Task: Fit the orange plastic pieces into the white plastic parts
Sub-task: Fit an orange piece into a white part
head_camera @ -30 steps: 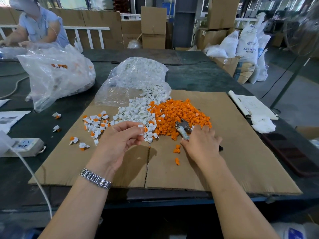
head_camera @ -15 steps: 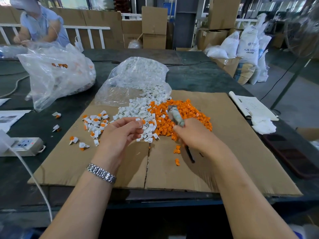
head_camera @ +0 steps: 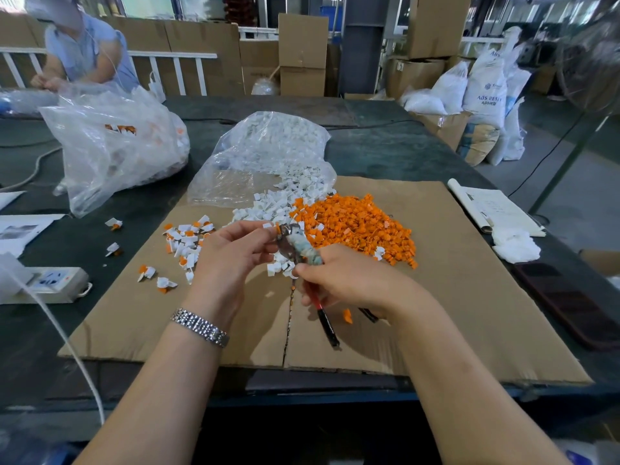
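Head view
Surface: cardboard sheet (head_camera: 453,297) covered the table, serving as the work mat.
Stock: orange pieces (head_camera: 355,226) and white parts (head_camera: 268,209) were heaped at the sheet's far middle, within reach.
Left hand (head_camera: 231,260): fingers pinched a white part at the pliers' nose.
Right hand (head_camera: 349,280): fingers curled round pliers (head_camera: 298,250), above the sheet's centre, probably for pressing.

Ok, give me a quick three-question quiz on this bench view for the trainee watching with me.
1. True or false: the right hand grips the pliers by their handles.
2. Which pile lies further to the person's right on the cardboard sheet: A) the white parts, B) the orange pieces, or C) the fitted pieces?
3. Fill in: the left hand pinches a small part against the tip of the ____.

Key: 1 true; 2 B; 3 pliers.
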The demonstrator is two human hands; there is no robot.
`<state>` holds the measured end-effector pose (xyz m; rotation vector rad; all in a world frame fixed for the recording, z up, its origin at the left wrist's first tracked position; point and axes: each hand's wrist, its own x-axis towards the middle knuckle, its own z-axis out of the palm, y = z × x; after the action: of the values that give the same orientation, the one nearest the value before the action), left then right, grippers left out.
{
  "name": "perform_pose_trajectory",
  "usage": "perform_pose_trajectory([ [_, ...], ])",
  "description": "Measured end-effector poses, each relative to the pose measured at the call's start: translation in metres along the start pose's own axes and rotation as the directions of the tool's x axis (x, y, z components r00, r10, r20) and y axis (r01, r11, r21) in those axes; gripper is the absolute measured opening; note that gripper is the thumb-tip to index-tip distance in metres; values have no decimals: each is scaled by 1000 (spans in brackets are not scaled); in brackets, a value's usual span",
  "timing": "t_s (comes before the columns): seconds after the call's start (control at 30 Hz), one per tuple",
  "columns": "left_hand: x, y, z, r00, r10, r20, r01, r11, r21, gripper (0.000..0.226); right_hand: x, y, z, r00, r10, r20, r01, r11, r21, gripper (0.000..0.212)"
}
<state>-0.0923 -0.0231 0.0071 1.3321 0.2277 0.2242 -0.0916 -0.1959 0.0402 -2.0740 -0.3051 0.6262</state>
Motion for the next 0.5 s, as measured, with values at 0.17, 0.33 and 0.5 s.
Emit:
perform_pose_trajectory([
  [0.17, 0, -2, 0, 1000, 28, -7, -27, 997, 76, 3, 1, 0, 9, 997, -60, -52, 55, 994, -94, 31],
  [0.33, 1, -6, 0, 998, 17, -53, -14, 998, 63, 5, 2, 0, 25, 970, -122, -212, 79, 977, -200, 42],
  [0.5, 3, -10, 1, 995, 11, -97, -7, 999, 41, 5, 11, 7, 37, 929, -138, -342, 35, 956, -291, 49],
])
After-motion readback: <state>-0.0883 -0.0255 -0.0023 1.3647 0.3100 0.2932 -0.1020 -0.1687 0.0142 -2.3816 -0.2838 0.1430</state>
